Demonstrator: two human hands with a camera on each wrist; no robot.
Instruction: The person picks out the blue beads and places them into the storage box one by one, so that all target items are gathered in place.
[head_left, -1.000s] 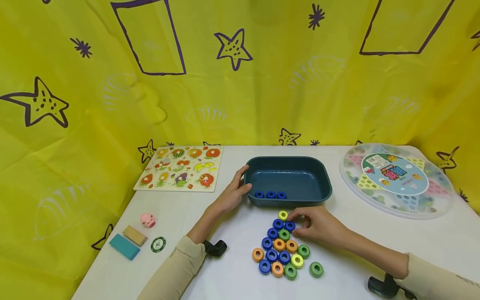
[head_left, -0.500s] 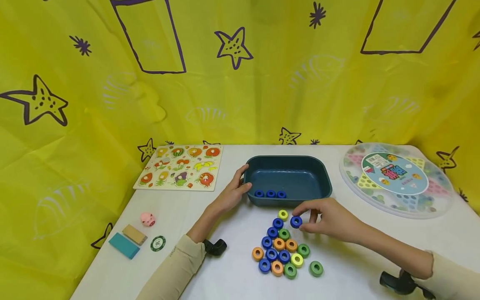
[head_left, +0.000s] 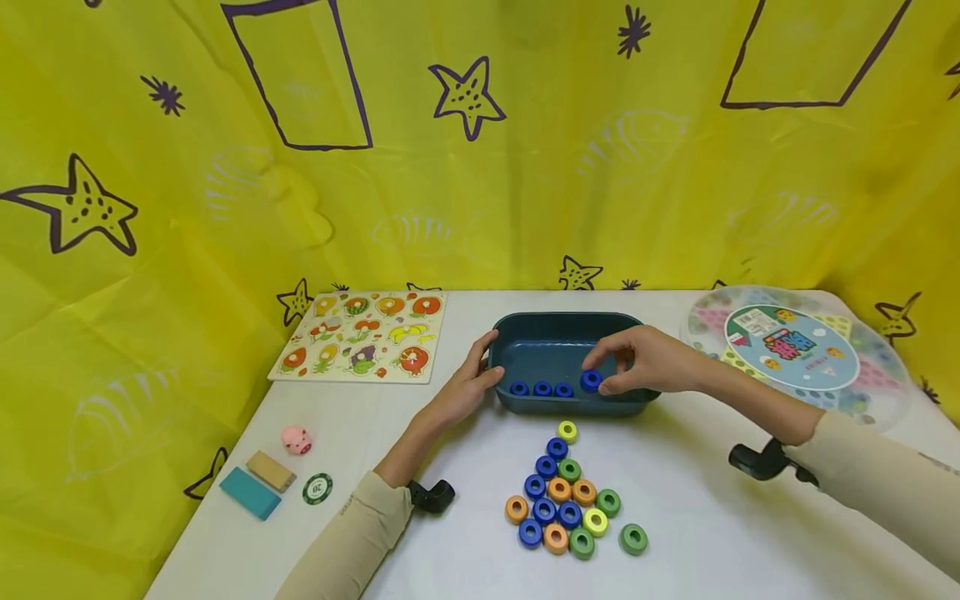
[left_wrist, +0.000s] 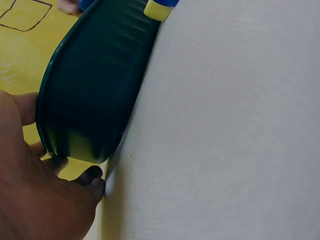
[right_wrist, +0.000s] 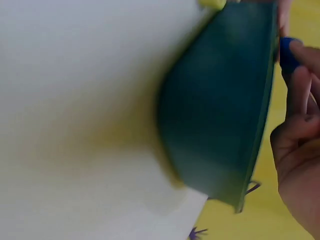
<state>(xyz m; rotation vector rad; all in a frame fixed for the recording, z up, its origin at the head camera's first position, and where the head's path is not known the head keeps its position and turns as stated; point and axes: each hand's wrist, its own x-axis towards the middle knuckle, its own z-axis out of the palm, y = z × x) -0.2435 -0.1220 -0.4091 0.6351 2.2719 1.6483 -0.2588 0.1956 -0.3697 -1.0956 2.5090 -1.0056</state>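
Note:
A dark teal plastic tub stands mid-table with several blue ring beads in a row along its near inside wall. My left hand grips the tub's left end; in the left wrist view its fingers are at the rim and against the end wall. My right hand pinches a blue ring bead between thumb and fingers, over the tub's near right part. The right wrist view shows that bead at the rim's height. In front of the tub lies a cluster of blue, orange, green and yellow beads.
At the back left is a fruit puzzle board. A pink pig toy, a wooden block, a teal block and a chip marked 20 lie at left. A round clear game box sits back right, partly behind my right arm.
My right hand has picked a blue bead from the cluster's top and carried it up and over the tub. The left hand and tub have stayed in place.

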